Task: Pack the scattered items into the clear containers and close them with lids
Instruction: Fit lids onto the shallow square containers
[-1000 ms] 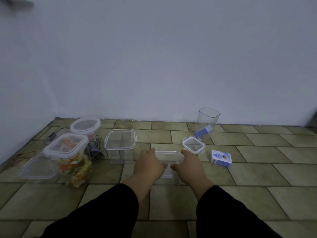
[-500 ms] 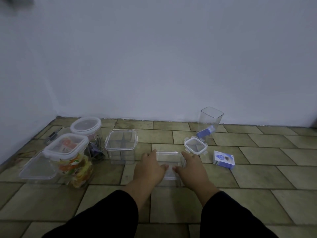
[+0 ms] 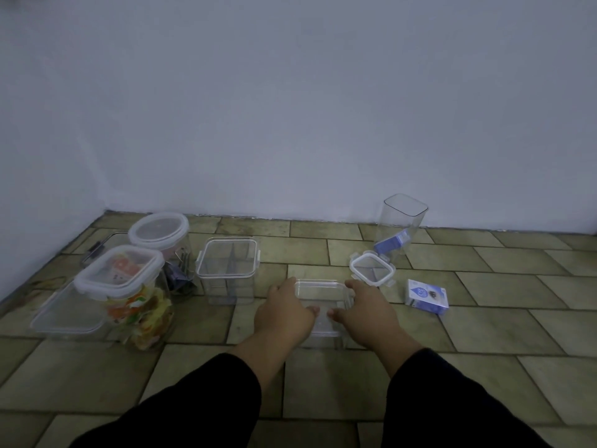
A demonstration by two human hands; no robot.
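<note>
Two black sleeves are at the bottom, nearest of all. The left hand and the right hand hold a clear box between them on the tiled floor. Each hand is curled round one side of the box. The two thumbs sit at its near edge, close together. The box has no lid on it, and I cannot tell if anything is inside.

To the right of the right hand, a little blue and white carton lies on the floor. A square lid lies just behind the right hand's fingers.

On the left, a flat clear tray lies next to a jar full of orange and yellow bits. The jar has its lid on. A bit further back stands a tub with walls inside and a lid on top. Between the jar and the tub are some dark things, too blurry to tell.

Behind the jar is a round tub with its lid on. Far right, near the wall, a tall tub stands open with a blue pack leaning inside it
</note>
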